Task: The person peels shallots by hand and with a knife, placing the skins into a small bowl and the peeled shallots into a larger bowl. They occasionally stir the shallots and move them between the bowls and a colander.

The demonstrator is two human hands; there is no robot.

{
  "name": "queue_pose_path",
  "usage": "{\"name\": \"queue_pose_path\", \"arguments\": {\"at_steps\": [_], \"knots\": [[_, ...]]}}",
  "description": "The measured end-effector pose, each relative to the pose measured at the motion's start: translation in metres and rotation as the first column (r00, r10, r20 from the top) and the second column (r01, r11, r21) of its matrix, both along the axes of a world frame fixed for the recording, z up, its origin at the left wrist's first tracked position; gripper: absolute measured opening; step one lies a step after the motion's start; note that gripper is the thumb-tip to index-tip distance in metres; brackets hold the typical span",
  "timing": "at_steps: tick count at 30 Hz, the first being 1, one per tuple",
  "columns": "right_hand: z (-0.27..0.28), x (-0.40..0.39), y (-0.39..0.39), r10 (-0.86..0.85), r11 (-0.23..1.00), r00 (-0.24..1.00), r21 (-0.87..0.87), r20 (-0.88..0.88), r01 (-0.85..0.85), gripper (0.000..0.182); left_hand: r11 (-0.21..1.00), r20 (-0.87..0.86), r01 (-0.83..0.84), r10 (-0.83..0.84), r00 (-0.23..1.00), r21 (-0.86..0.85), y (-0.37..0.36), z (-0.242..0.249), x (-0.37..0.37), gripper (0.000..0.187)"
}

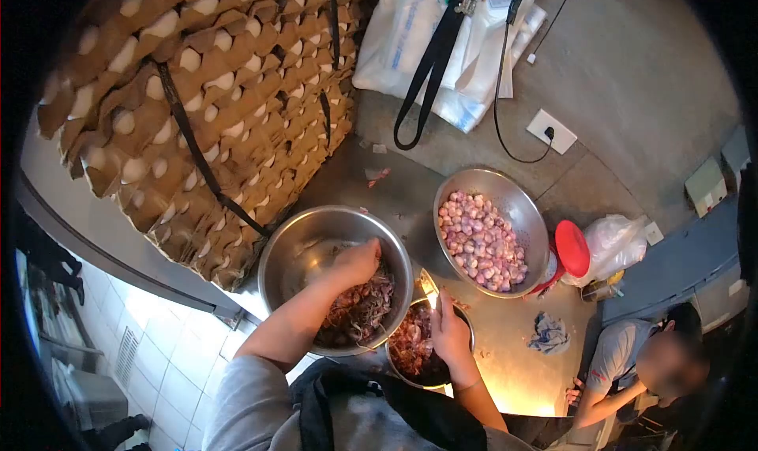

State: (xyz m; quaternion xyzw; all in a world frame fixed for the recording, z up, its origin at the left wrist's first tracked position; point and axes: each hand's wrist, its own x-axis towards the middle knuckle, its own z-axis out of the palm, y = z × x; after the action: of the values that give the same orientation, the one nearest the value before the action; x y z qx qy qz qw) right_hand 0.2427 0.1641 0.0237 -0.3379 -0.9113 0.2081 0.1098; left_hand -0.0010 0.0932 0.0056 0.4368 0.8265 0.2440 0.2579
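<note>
My left hand (357, 263) is closed inside a large steel bowl (282, 249), just above a heap of dark reddish shallots with dry roots and skins (367, 305). Whatever its fingers hold is hidden. My right hand (451, 334) grips a small knife (429, 287), its shiny blade pointing up and away from me. Below that hand stands a smaller pot (430, 387) with reddish-brown peelings (410, 344) in it. Further back, a steel colander (530, 222) tilts slightly and holds many peeled pink shallots (483, 242).
Stacked egg trays (197, 111) tower at the left. Behind the colander are a red lid (572, 248) and a plastic bag (614, 249). A crumpled blue-white cloth (549, 333) lies on the steel table (505, 356). Another person (624, 364) leans at the right edge.
</note>
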Motion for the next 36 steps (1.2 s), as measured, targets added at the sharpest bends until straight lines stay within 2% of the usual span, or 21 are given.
{"name": "queue_pose_path", "arguments": {"at_steps": [5,9,11,14,17,23,26,29,36], "knots": [[0.000,0.000,0.000,-0.040,0.998,0.999,-0.050,0.010,0.040,0.047,1.000,-0.015,-0.008,0.007,1.000,-0.016,-0.002,0.007,0.002,0.018],[-0.002,0.001,0.000,-0.014,1.000,1.000,-0.002,0.001,0.014,0.050,0.993,-0.058,0.063,-0.069,0.996,-0.102,-0.004,0.014,0.006,0.020],[0.001,0.001,0.000,-0.018,1.000,0.999,-0.007,0.042,0.018,0.050,0.990,-0.075,0.094,-0.102,0.992,-0.106,-0.006,0.007,0.006,0.021],[-0.006,0.001,0.001,0.017,1.000,0.997,0.019,-0.075,-0.015,0.052,0.997,-0.114,0.071,-0.076,0.991,-0.043,-0.010,-0.001,0.005,0.021],[-0.003,0.001,0.000,0.003,1.000,0.999,0.011,-0.048,-0.003,0.053,0.990,-0.107,0.126,-0.132,0.986,-0.057,-0.008,-0.004,0.001,0.020],[-0.002,0.001,0.001,-0.012,0.999,0.999,-0.033,0.034,0.013,0.053,0.997,-0.110,0.050,-0.057,0.992,-0.062,-0.008,0.014,0.007,0.019],[-0.017,0.003,0.006,0.033,0.999,0.994,0.029,-0.108,-0.030,0.053,0.995,-0.187,0.101,-0.095,0.978,0.025,-0.007,-0.008,-0.001,0.020],[-0.014,0.001,0.005,0.041,0.999,0.990,0.010,-0.133,-0.040,0.052,0.996,-0.199,0.085,-0.089,0.976,-0.029,-0.009,0.005,0.000,0.019],[-0.015,0.004,0.005,0.015,1.000,0.998,-0.016,-0.069,-0.016,0.049,0.996,-0.242,0.069,-0.081,0.967,-0.061,-0.009,-0.003,-0.002,0.014]]}}
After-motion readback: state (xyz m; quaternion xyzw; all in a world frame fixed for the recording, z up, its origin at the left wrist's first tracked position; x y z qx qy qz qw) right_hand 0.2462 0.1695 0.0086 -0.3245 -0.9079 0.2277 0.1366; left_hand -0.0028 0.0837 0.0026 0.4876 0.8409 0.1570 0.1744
